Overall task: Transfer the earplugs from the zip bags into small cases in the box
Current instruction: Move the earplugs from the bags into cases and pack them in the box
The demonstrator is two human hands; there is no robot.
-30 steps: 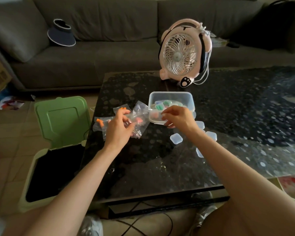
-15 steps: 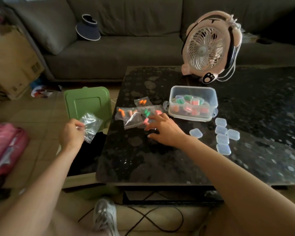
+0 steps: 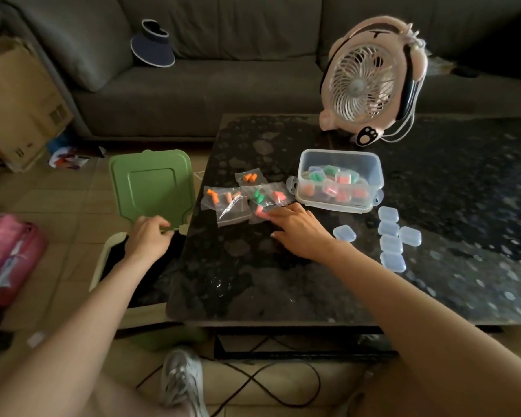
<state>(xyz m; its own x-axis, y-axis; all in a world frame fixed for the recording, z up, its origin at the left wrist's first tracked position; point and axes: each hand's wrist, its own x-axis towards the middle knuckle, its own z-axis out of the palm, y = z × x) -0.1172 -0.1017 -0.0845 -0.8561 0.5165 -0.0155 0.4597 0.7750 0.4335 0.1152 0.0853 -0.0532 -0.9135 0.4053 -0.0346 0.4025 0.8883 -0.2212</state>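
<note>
Several clear zip bags (image 3: 226,203) with orange, green and pink earplugs lie on the dark table, left of a clear plastic box (image 3: 373,173). The box holds small cases filled with coloured earplugs. Several empty clear cases (image 3: 390,236) lie to the right of my right hand. My right hand (image 3: 298,231) reaches left with its fingers stretched, and the fingertips touch the nearest bag, which holds pink earplugs (image 3: 260,211). My left hand (image 3: 149,237) hangs over the open bin with fingers loosely curled; no bag shows in it.
A waste bin with a raised green lid (image 3: 151,185) stands on the floor against the table's left edge. A pink fan (image 3: 364,85) stands at the back of the table. Cables and my shoe (image 3: 181,377) are on the floor below; a pink bag (image 3: 6,254) lies at left.
My left hand carried an empty zip bag to the bin, and the bag is no longer visible in it. My right hand left the box and reached to the bags.
</note>
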